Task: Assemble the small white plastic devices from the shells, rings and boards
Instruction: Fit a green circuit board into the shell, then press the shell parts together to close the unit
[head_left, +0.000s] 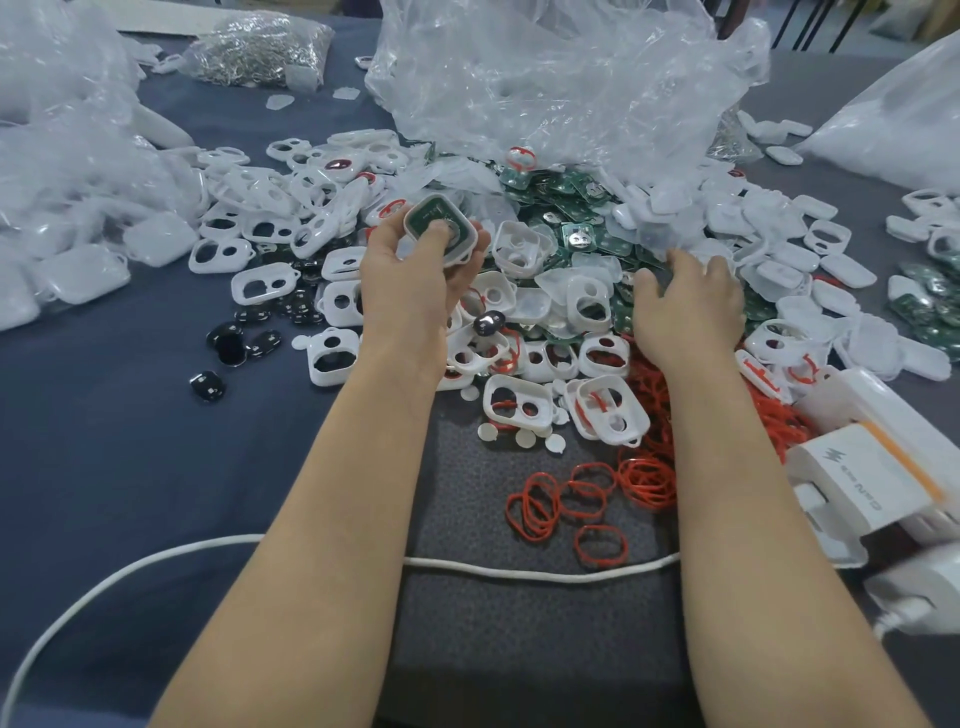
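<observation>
head-worn view, facing forward and down, close over table (130, 467)

Open mat (519, 649) near, cord (545, 574) across; shell heap (545, 306), plastic bag (561, 88) crowd far side.

Matt white plastic shells (262, 283), crinkled glossy bag (561, 83)

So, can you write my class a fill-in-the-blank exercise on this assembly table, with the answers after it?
1. The left hand holds a white shell with a ____ board inside.
2. The loose rings on the dark mat are ____.
3. The right hand lies on the pile of parts, palm facing ____.
Missing words: green; red; down.
</observation>
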